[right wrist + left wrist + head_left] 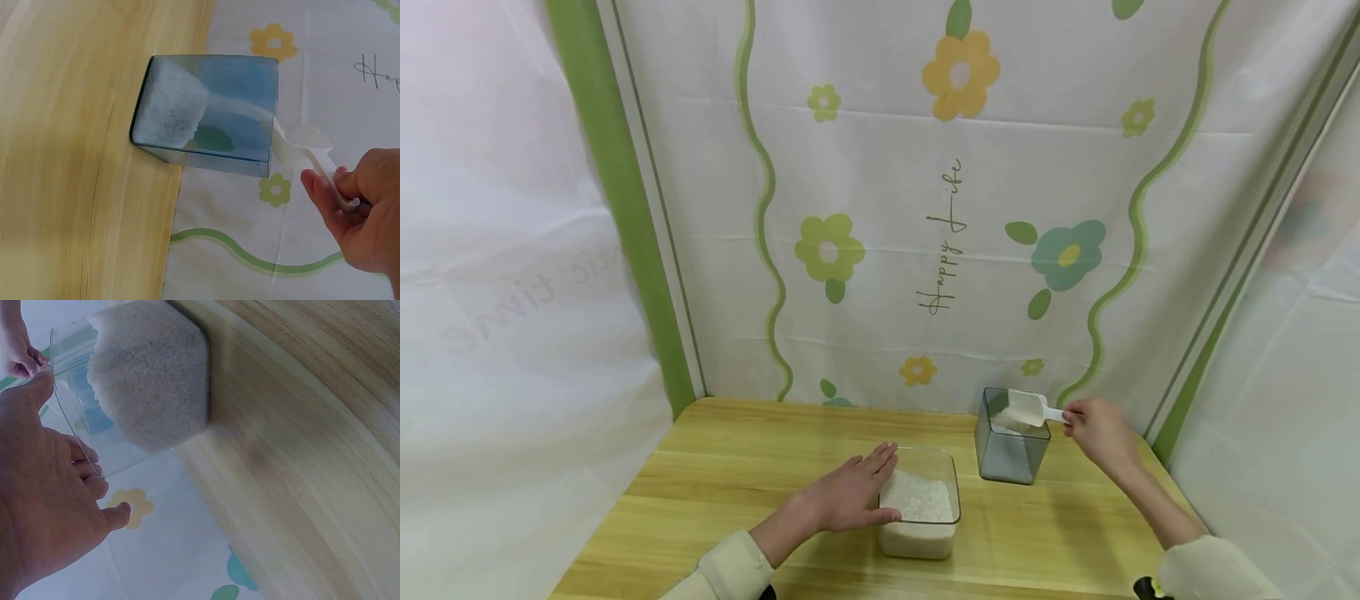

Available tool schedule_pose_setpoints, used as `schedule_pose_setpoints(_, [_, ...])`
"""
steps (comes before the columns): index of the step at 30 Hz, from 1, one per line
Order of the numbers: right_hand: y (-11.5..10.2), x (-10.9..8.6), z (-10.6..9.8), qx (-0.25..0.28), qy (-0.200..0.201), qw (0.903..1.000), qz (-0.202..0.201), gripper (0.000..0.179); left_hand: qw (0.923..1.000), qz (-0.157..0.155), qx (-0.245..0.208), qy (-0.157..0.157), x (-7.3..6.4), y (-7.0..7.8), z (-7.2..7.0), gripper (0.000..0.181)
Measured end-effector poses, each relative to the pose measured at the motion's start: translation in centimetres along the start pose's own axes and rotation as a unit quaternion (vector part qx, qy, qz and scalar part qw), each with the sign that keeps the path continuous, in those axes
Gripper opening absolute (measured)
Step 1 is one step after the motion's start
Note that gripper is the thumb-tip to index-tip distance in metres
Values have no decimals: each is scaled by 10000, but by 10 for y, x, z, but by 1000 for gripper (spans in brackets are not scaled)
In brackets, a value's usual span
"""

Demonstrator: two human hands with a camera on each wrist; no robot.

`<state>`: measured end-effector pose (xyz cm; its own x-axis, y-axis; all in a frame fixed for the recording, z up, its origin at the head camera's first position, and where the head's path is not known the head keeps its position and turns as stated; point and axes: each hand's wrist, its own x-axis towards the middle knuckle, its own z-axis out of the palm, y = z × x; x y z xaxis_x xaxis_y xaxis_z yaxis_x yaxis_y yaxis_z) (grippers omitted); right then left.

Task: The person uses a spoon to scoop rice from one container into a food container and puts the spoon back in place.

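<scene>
White floral curtain (880, 192) bhd tinted bin (1009, 467), wood tbl (760, 467) under.

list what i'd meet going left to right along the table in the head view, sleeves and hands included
left sleeve → left hand → clear box → grey box → right hand → right sleeve

left sleeve (735, 565): cream, cuffed | right sleeve (1213, 571): cream | black strap (1144, 587), perhaps

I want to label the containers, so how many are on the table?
2. The clear container stands beside the left hand; the blue-tinted container stands farther back, to the right, under the scoop. No others appear hidden.
</scene>
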<state>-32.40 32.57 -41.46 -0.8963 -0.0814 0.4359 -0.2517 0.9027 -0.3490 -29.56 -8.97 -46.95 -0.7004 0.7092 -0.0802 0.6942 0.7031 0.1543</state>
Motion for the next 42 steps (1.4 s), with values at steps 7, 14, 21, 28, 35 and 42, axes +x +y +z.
schedule_pose_setpoints(7, [5, -1, 12, -1361, 1110, 9663, -1885, 12, 9999, 21, 90, 44, -1, 1, -1, 88])
schedule_pose_setpoints(14, [12, -3, 14, -1794, 1618, 9257, -2912, 28, 9999, 44, 107, 39, 1, 1, 0, 88])
schedule_pose_setpoints(21, [1, -6, 1, -873, 1845, 9479, -2445, 19, 9999, 73, 68, 15, 1, 2, -1, 88])
schedule_pose_setpoints(28, [-18, -13, -20, 265, 1327, 9794, -1500, 8, 10000, 33, 53, 31, -1, 1, -3, 86])
schedule_pose_setpoints(35, [-52, -24, -25, 817, 526, 9782, -1834, 10, 10000, 39, 67, 50, -2, 3, -2, 86])
schedule_pose_setpoints(42, [-88, -27, -15, 1010, -721, 9686, -2153, 9, 9999, 58, 133, 67, 0, 3, -2, 87])
